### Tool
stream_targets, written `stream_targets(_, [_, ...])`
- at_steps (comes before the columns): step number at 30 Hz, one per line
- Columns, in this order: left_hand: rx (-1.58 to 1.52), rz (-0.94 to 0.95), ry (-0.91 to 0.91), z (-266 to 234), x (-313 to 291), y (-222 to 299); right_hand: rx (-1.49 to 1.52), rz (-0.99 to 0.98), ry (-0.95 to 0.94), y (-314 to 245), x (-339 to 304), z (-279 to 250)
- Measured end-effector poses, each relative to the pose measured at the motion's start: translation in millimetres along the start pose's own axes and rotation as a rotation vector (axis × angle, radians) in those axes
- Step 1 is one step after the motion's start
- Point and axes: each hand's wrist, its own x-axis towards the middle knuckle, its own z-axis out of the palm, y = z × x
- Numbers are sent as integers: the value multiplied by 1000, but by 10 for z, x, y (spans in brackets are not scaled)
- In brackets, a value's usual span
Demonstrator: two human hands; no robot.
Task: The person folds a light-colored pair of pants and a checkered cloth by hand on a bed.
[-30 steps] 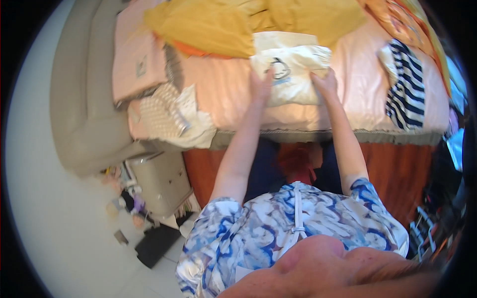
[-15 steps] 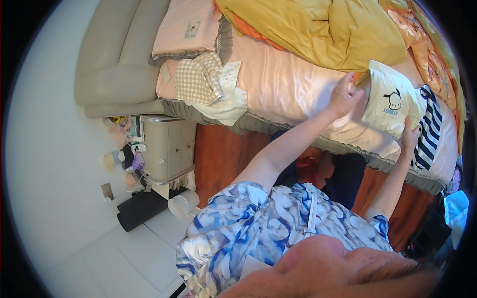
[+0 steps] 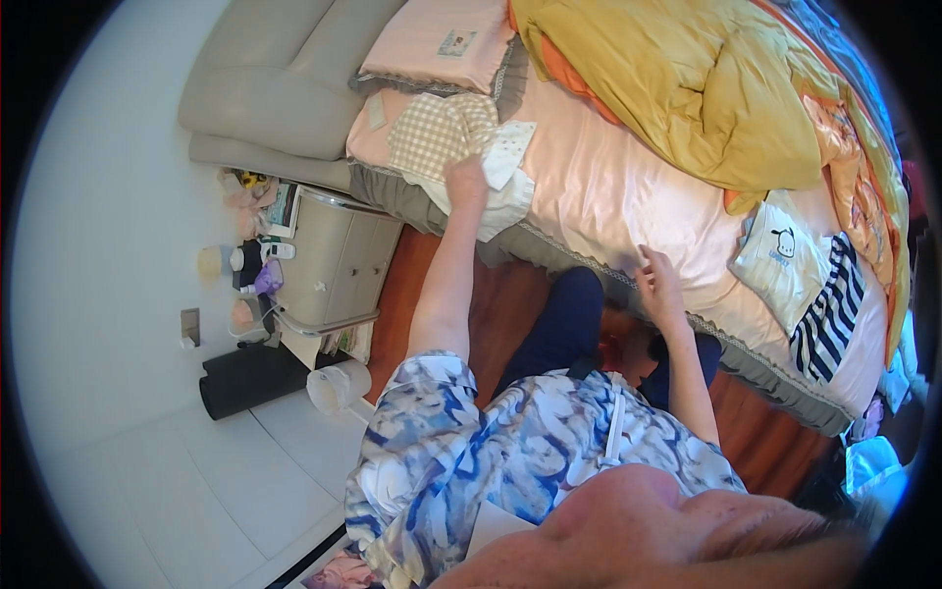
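At the bed's left end, my left hand [image 3: 466,184] is over a beige-and-white checked garment [image 3: 437,137] and touches or nearly touches it. Its fingers are blurred and turned down, so their grip does not show. Beside and under the checked piece lie a white dotted cloth [image 3: 508,155] and a cream-white garment [image 3: 505,208]. My right hand [image 3: 660,285] is held with fingers apart and nothing in it, just above the bed's near edge. To its right, a cream shirt with a cartoon dog [image 3: 780,253] lies flat, overlapping black-and-white striped fabric [image 3: 829,312].
Pink satin covers the bed [image 3: 599,196], with a grey ruffle along its side. A mustard quilt [image 3: 677,88] is bunched at the far side. A pink pillow [image 3: 437,44] lies by the grey headboard [image 3: 285,88]. A bedside cabinet [image 3: 343,250] stands at left, near a white bin [image 3: 339,386].
My left hand has left the cream shirt and swung left to the checked garment. My right hand has let go of the shirt and come left. The view has turned leftward.
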Motion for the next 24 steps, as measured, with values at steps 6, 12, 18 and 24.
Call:
stream_targets(6, [-999,349,367,-872,-537,1464,-27,-10,-48,-709,165,58])
stream_targets(12, [-775,964,396,-1791,-1602,2007,-269,-476,263,-904,265,-107])
stream_targets(18, [-1014,884,500,-2264,-1915,1563,2,-337,302,-1734,-88,-471])
stream_targets(24, [-903,925,474,-2137,-2032,1413,-142,-548,466,-2241,-275,-696])
